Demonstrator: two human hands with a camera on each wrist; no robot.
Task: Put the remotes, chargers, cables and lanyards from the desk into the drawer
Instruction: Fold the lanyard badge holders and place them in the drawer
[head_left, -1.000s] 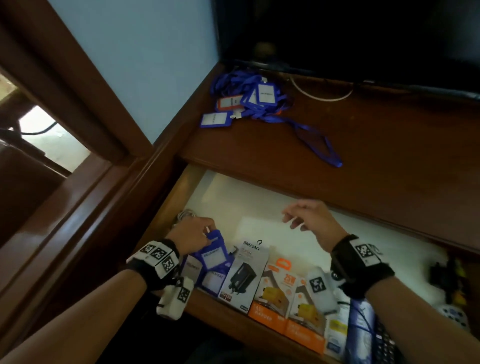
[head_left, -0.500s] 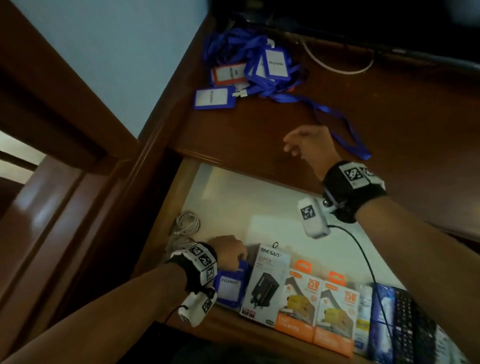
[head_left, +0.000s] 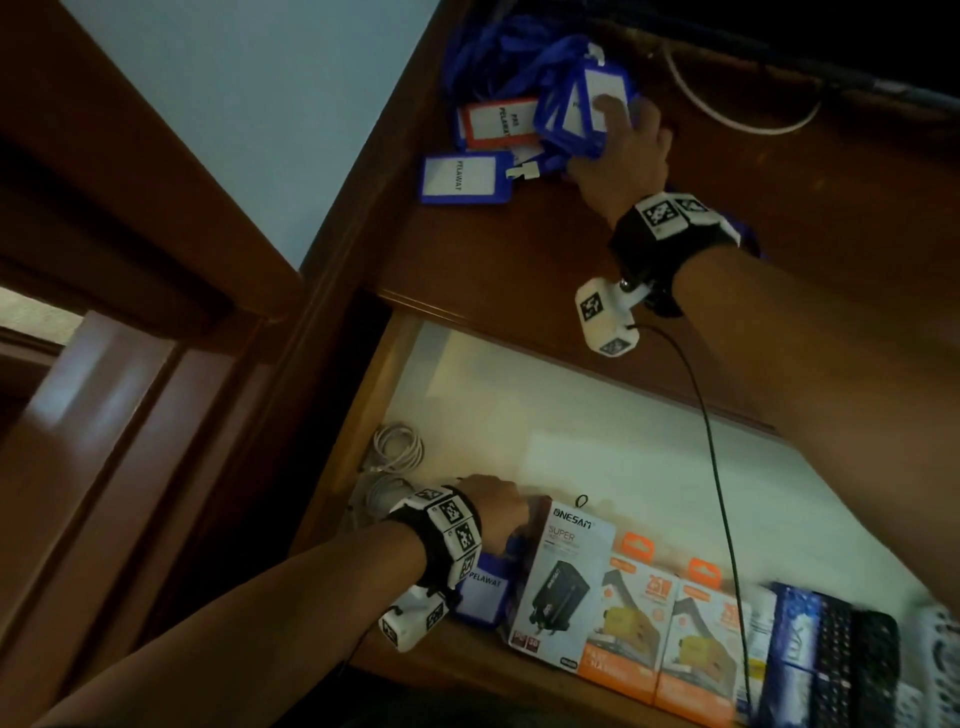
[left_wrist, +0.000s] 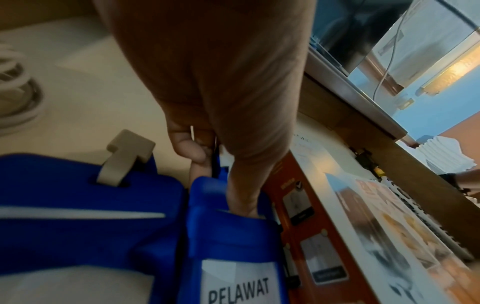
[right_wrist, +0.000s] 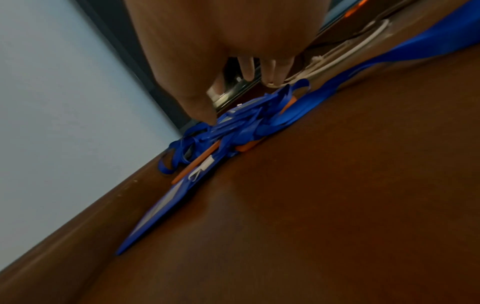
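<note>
The right hand (head_left: 626, 150) is pinching a blue badge holder (head_left: 582, 111) from the lanyard pile (head_left: 524, 104) at the desk's (head_left: 519, 270) back corner. The left hand (head_left: 496, 512) is gripping a badge (left_wrist: 228, 246) standing in the drawer (head_left: 597, 447) beside the charger box (head_left: 563, 582). Lanyard transfer seems midway; next, lift clear without snagging straps.

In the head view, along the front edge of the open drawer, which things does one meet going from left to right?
Left hand on the blue PELAWAT badge holder → black ONESAM charger box → first orange charger box → second orange charger box → black remote.
</note>
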